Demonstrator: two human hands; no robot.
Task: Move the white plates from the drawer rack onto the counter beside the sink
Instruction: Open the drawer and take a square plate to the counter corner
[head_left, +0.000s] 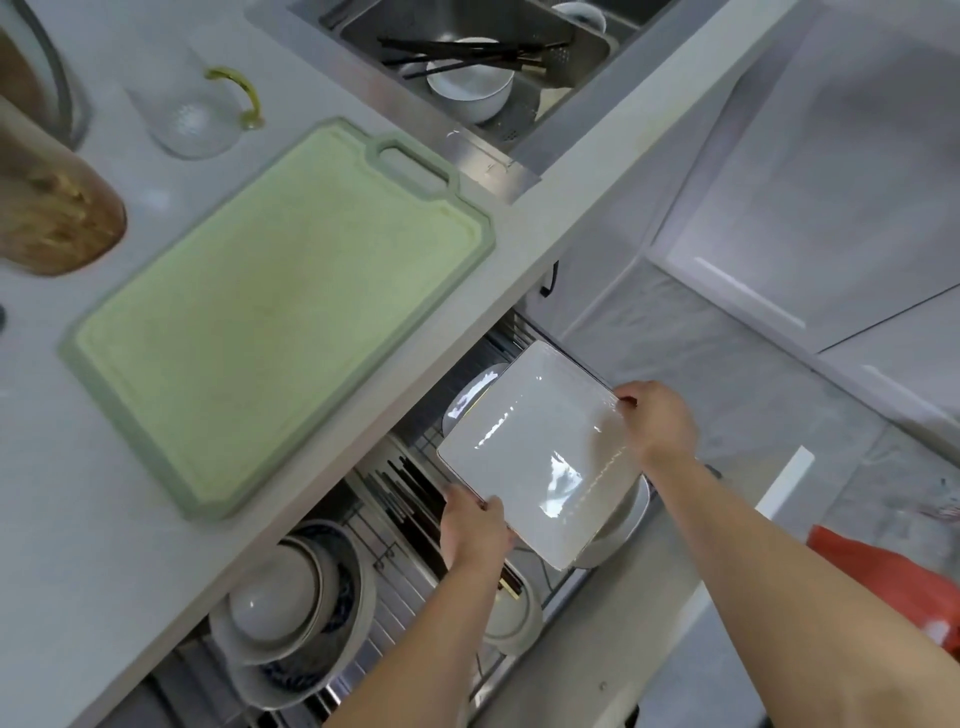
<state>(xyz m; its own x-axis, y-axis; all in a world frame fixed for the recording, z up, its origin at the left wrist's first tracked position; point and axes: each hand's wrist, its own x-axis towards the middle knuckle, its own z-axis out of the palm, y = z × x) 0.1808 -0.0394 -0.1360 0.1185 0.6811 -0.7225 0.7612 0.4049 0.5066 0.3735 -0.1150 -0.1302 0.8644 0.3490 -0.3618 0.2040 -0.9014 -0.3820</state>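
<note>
square white plate (540, 457) is held flat above the open drawer rack (415, 566), left hand (475, 530) and right hand (657, 421) pinching opposite edges. glossy rim, could slip or clip the counter (322, 441) lip going up.

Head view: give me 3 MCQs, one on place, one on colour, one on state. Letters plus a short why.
1. Where is the square white plate?
A. flat on the counter
B. held above the open drawer rack
C. in the sink

2. What colour is the cutting board on the counter?
A. pale green
B. red
C. black

3. How is the plate held?
A. by the left hand alone
B. by the right hand alone
C. by both hands, on opposite edges

Answers:
1 B: it hangs over the rack, clear of the counter.
2 A: the board is light green with a darker green rim.
3 C: the left hand grips the near corner, the right hand the far edge.
</note>
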